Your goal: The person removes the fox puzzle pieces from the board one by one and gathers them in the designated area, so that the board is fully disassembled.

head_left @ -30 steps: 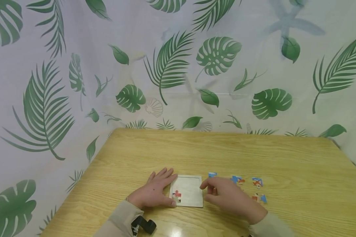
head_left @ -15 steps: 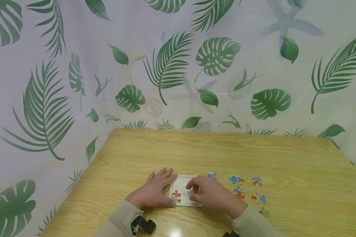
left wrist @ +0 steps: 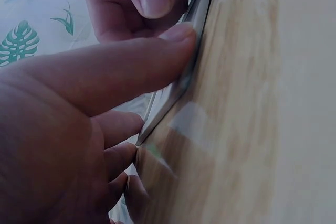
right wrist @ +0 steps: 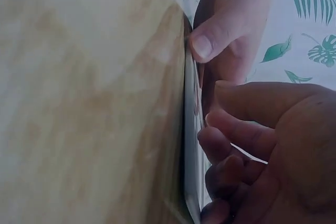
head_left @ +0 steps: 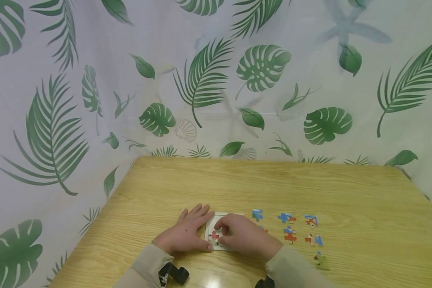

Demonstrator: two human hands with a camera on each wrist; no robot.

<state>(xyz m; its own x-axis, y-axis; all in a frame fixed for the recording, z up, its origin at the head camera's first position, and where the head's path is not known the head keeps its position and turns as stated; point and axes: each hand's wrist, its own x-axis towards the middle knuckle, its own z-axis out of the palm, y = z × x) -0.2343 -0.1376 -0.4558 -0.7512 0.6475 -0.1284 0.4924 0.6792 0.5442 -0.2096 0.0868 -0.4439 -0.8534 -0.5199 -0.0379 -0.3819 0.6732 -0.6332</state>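
A shallow light puzzle tray (head_left: 217,215) lies on the table with a jigsaw piece (head_left: 214,237) in its near left corner. My left hand (head_left: 185,232) is spread along the tray's left side, fingers extended, thumb on the near corner. In the left wrist view, the left thumb (left wrist: 121,72) lies against the tray's edge. Bent over the tray is my right hand (head_left: 245,236), its index finger and thumb close to the jigsaw piece's right side. No piece shows between its fingertips in the right wrist view, though curled fingers (right wrist: 231,171) hide part of that space.
Several loose jigsaw pieces lie right of the tray, including a blue one (head_left: 257,215), a red one (head_left: 289,235) and a green one (head_left: 322,261). The right hand partly covers another. Behind the wooden table (head_left: 201,180) hangs a leaf-patterned curtain (head_left: 216,80).
My right hand has moved left from the tray's right edge to the jigsaw piece inside, uncovering loose pieces behind it. The left hand and tray have stayed put.
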